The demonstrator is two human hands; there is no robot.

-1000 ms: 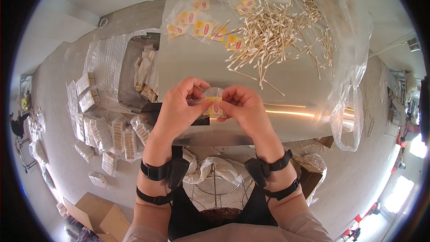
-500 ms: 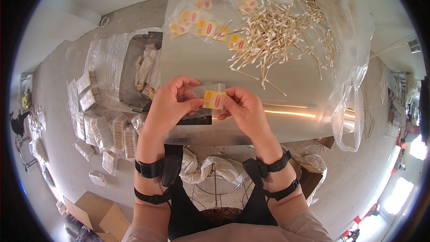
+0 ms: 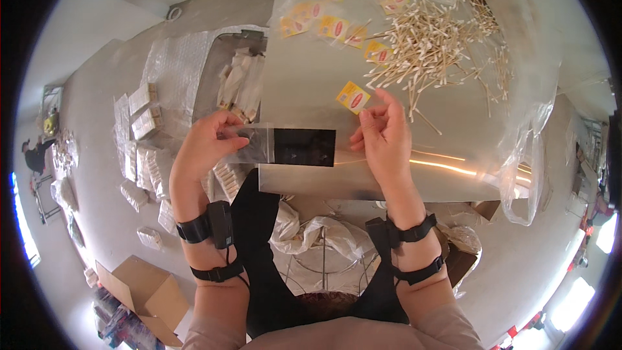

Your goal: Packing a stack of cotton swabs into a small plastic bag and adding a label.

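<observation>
Steadily, your left hand [image 3: 212, 142] pinches a clear plastic bag [image 3: 259, 144] across the metal tabletop's [image 3: 304, 84] left edge, its long axis roughly parallel to the near edge. A tilted yellow card [image 3: 353, 96] lies ahead and left of your right hand [image 3: 389, 137], the nearer one, short of the cotton swabs [image 3: 427, 48]; whether those half-curled fingers grip it cannot be told.

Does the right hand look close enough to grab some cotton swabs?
Probably yes: the cotton swabs lie just beyond the right hand on the table, and nothing seems to cover their near edge.
</observation>
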